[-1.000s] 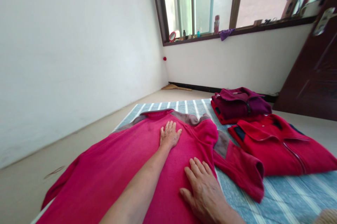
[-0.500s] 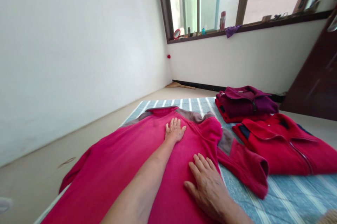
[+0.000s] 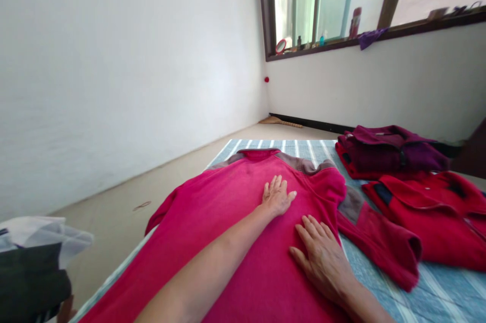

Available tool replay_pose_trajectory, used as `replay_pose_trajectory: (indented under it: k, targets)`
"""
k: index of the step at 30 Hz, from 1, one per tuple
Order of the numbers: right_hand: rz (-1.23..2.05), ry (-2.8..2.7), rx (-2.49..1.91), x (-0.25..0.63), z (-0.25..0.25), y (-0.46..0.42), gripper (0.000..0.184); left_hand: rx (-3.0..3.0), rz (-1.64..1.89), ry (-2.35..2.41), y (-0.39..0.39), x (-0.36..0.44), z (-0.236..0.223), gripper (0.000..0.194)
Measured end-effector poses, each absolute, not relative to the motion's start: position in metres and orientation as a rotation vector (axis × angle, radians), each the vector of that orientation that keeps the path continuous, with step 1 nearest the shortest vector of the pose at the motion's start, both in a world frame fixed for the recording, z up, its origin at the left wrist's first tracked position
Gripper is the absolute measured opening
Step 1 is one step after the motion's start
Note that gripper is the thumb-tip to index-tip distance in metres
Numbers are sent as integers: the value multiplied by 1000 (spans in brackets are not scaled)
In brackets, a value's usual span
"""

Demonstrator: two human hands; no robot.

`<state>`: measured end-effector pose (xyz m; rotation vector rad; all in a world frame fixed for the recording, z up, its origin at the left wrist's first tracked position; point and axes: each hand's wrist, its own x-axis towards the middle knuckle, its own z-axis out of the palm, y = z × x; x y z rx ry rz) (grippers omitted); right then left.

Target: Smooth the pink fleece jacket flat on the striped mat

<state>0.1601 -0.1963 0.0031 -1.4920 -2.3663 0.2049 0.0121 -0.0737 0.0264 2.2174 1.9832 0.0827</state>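
A pink-red jacket (image 3: 224, 221) with grey shoulder patches is spread flat, its collar at the far end. My left hand (image 3: 278, 195) lies palm down on the upper part of it, fingers spread slightly. Closer to me, my right hand (image 3: 322, 257) rests flat on the jacket's right side, with its thumb out. Neither hand grips anything. The right sleeve (image 3: 383, 239) stretches out over the blue striped sheet (image 3: 440, 290), and the left sleeve hangs at the left edge.
A folded red jacket (image 3: 436, 216) sits to the right, with a purple one (image 3: 395, 148) on a stack behind it. White and dark green items (image 3: 32, 262) stand at lower left. A wall (image 3: 132, 70) runs along the left; small bottles line the windowsill (image 3: 322, 49).
My view has turned left, bringing in the white and dark green items. My left hand has slid slightly towards me on the jacket. My right hand stays flat on it.
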Motion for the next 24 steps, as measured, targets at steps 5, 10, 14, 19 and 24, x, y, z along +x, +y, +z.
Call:
replay_pose_trajectory:
  k: [5,10,14,19,24]
  targets:
    - [220,-2362,-1497,160,6,-196,49,2236,61,1955,-95,1,23,66]
    - [234,-2375,-1509,159,9,-195,49,2266,57,1944,-97,-5,16,66]
    - [257,-2343,-1489,160,7,-193,48,2285,59,1960,-94,-5,14,64]
    - [304,-2336,-1476,160,9,-191,48,2301,76,1980,-93,-4,15,61]
    - [331,-2328,-1464,161,14,-190,46,2309,116,2000,-90,-5,20,56]
